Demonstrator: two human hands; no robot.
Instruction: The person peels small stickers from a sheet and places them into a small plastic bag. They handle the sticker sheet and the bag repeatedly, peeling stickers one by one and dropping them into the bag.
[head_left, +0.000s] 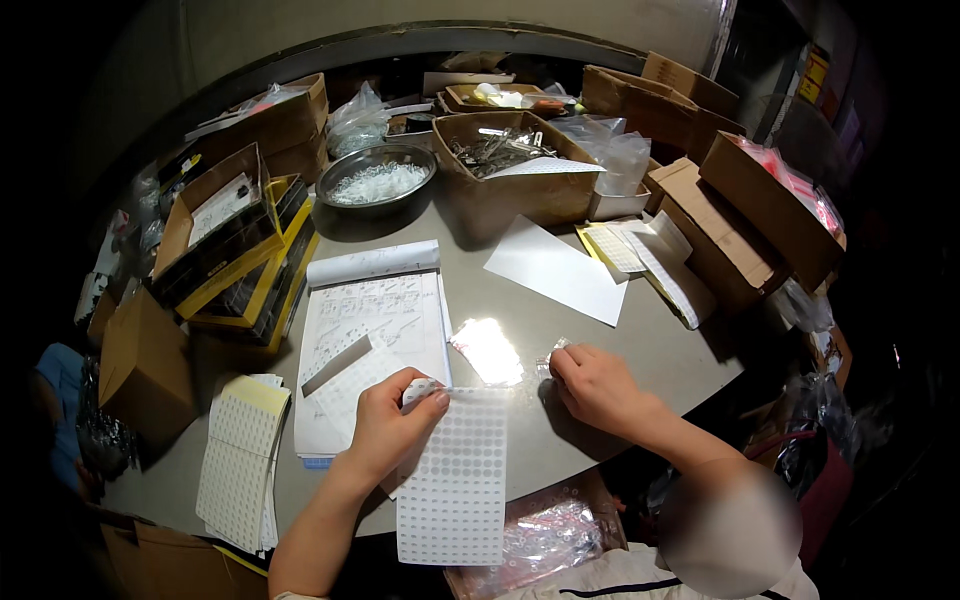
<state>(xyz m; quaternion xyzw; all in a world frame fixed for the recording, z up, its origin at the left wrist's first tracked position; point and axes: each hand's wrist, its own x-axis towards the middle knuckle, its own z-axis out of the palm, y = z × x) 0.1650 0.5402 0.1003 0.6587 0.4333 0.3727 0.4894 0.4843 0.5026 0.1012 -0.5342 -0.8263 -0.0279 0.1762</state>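
My left hand (395, 420) pinches the top edge of a sheet of small round stickers (452, 490), which hangs over the table's near edge. Part of the sheet's upper rows looks peeled. To the right, my right hand (598, 385) rests low over the table with its fingers closed on a small clear plastic piece (547, 362); its exact kind is hard to make out. Between the hands lies a shiny plastic bag (488, 350) with strong glare. Left of it are a pad of printed pages (375, 290) and a folded sticker strip (338, 365).
Stacked sticker sheets (240, 460) lie at left, beside black-and-yellow boxes (250, 300). Behind stand a metal bowl of small clear parts (378, 185) and a carton of metal pieces (515, 190). White paper (560, 270) and cartons (720, 240) are at right. A box of plastic bags (560, 535) sits below the table edge.
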